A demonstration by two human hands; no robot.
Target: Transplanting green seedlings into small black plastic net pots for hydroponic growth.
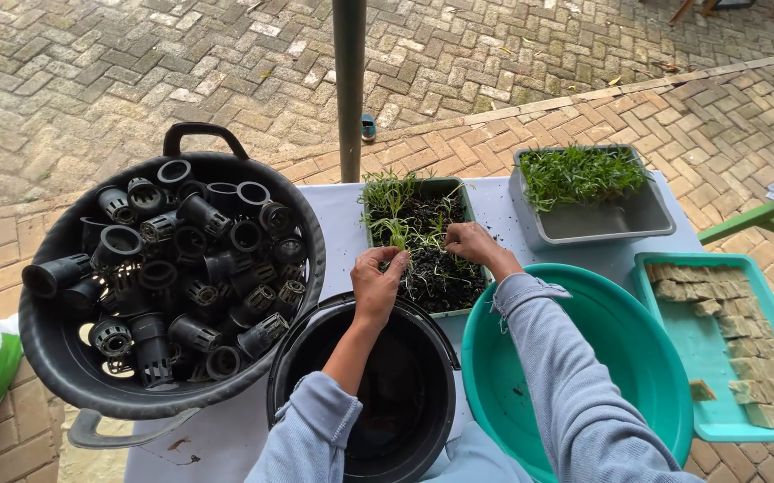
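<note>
Both hands work over the seedling tray [423, 246] at the centre of the frame, just above a black bucket [365, 394]. The left hand [378, 284] has its fingers pinched shut on a small clump of seedlings [398, 234] with dark soil and roots hanging from it. The right hand [472, 241] rests its fingertips in the soil beside that clump; whether it is pinching a stem cannot be told from here.

To separate a seedling well, it seems best to hold low, at the root base and not by the thin leaves, and to tease the roots apart slowly so they do not tear.

The seedlings are thin, grass-like green shoots, thick in the upper left part of the tray and sparse lower down, where mostly black crumbly soil with pale roots shows.

At the left of the frame sits a big dark basket [65, 358] full of black net pots [181, 277]. At the right are a teal basin [620, 358], a grey tray of greens [624, 219] and a teal tray [682, 335] with sponge cubes [745, 344].
</note>
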